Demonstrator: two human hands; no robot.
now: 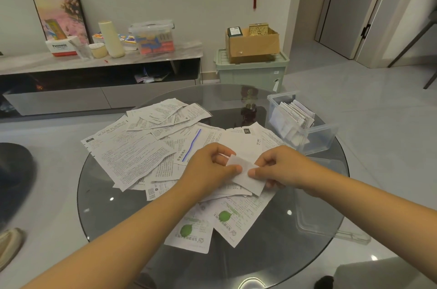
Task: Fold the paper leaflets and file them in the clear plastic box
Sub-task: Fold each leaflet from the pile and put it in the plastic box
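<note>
So the loose leaflets (146, 147) are spread over the left and middle of the round glass table (113, 206). The clear plastic box (300, 123) sits at the far right with folded leaflets (295, 114) standing in it, and its lid (326, 206) lies near right. Both hands meet over the pile's near-right part.

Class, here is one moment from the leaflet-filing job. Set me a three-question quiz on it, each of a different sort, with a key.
1. True or false: both hands pinch one folded leaflet.
2. The clear plastic box sits: A) on the table's far right B) on the floor C) in front of the left hand.
3. What colour are the leaf marks on the nearest leaflets?

Key: 1 true; 2 A; 3 green. The right hand shares the grip.
</note>
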